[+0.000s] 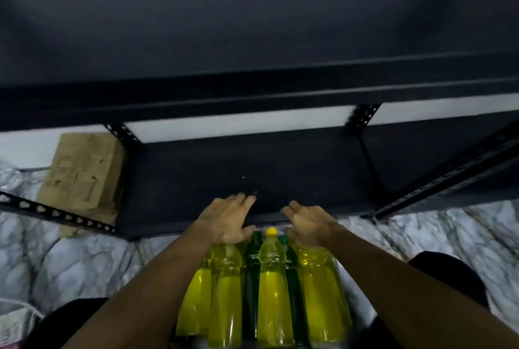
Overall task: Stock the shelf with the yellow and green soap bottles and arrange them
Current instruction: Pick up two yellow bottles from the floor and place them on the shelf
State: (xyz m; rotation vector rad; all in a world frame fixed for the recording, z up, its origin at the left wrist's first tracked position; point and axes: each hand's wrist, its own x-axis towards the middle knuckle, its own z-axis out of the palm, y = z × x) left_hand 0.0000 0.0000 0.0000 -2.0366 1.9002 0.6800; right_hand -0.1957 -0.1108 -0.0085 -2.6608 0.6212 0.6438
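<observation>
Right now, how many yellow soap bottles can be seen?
4, standing in a cluster between the arms: far-left bottle, next one under the left hand, middle bottle, right bottle under the right hand. More may be hidden.

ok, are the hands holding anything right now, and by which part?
Both hands rest on the tops of the bottles: left hand over a yellow bottle, right hand over another. Whether the fingers actually grip the caps cannot be told.

Both hands, left [229, 220] and right [307, 222], reach forward, palms down, fingers relaxed.
</observation>
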